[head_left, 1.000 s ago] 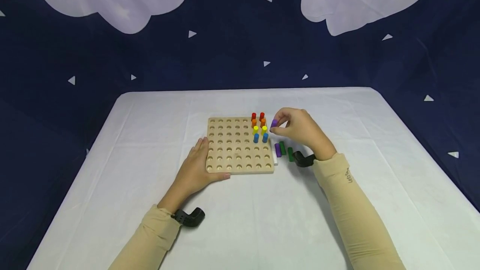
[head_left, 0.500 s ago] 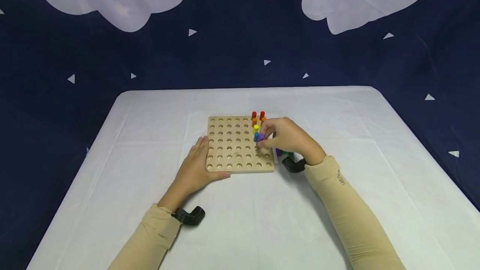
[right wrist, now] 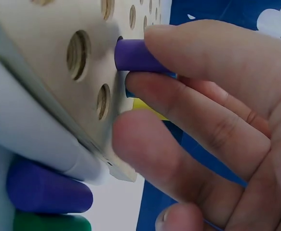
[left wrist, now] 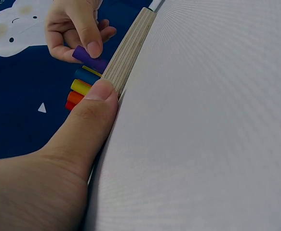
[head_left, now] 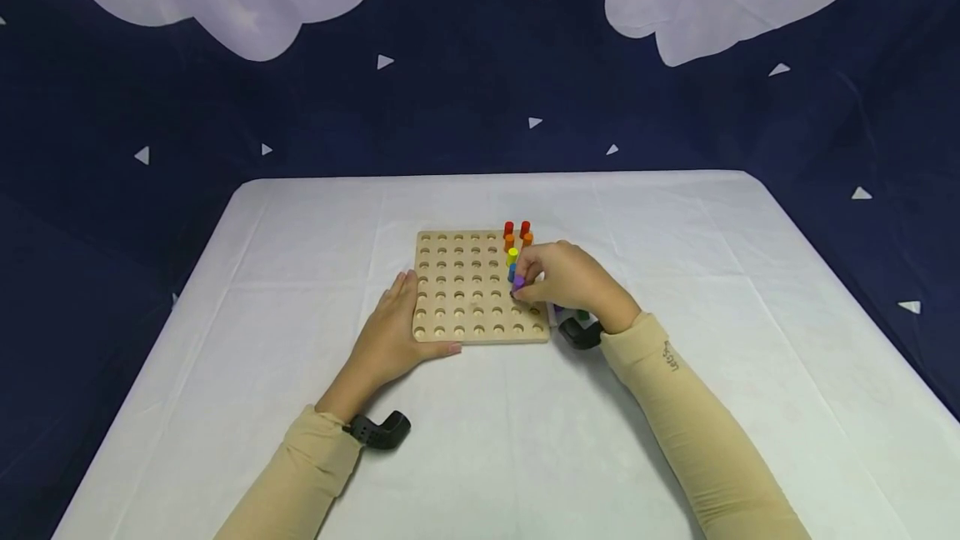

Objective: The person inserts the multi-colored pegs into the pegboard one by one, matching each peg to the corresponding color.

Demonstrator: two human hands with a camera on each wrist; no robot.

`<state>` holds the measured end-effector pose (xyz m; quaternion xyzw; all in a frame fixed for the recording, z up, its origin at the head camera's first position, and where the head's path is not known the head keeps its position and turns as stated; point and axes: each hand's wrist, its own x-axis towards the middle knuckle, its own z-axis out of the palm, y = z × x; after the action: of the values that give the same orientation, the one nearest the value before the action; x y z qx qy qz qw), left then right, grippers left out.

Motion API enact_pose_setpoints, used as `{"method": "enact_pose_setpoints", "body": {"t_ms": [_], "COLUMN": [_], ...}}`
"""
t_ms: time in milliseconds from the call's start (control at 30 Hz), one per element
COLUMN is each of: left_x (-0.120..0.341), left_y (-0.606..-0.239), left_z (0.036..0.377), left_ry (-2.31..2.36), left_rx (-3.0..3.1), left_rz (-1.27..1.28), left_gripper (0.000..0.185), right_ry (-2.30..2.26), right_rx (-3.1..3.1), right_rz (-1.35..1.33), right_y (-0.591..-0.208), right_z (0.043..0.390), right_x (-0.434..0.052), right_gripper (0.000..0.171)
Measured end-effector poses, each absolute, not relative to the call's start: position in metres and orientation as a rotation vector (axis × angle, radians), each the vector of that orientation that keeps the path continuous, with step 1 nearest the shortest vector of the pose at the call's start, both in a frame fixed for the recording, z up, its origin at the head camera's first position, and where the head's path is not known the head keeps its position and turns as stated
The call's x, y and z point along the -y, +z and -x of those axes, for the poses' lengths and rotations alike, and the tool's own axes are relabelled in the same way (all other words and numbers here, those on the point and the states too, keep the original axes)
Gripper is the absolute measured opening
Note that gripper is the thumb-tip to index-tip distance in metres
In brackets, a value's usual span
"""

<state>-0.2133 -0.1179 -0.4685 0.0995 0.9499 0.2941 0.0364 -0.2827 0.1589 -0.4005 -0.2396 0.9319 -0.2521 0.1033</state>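
Note:
A square wooden pegboard (head_left: 458, 294) with rows of round holes lies on the table. My left hand (head_left: 388, 332) rests against its left side with straight fingers, its thumb (left wrist: 89, 108) along the near edge. Between thumb and finger, my right hand (head_left: 573, 277) pinches a purple peg (right wrist: 135, 55), whose lower end is at a hole of the board. Behind it stand red pegs (head_left: 508, 228), orange pegs (head_left: 509, 242), a yellow peg (head_left: 512, 256) and a blue peg (left wrist: 86, 76). The right hand covers part of these rows in the head view.
To the right of the board lie a white cylindrical piece (right wrist: 29, 115), another purple peg (right wrist: 48, 187) and a green peg (right wrist: 51, 222). A white cloth covers the table (head_left: 300, 273); a dark blue patterned backdrop (head_left: 465, 107) hangs behind.
My right hand has carried the purple peg left from beside the board, then slightly toward me and down to a hole near the blue pegs. The left hand has stayed in place.

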Motion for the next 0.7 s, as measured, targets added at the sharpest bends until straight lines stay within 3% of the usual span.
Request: {"method": "enact_pose_setpoints", "body": {"t_ms": [700], "left_x": [0.118], "left_y": [-0.4674], "left_z": [0.213], "left_ry": [0.898], "left_rx": [-2.922], "left_rz": [-0.31], "left_gripper": [0.138], "right_ry": [-0.651], "right_rx": [-2.775], "right_rz": [0.749], "right_y": [-0.3957], "right_z": [0.2786], "right_x": [-0.1576], "right_gripper": [0.012]}}
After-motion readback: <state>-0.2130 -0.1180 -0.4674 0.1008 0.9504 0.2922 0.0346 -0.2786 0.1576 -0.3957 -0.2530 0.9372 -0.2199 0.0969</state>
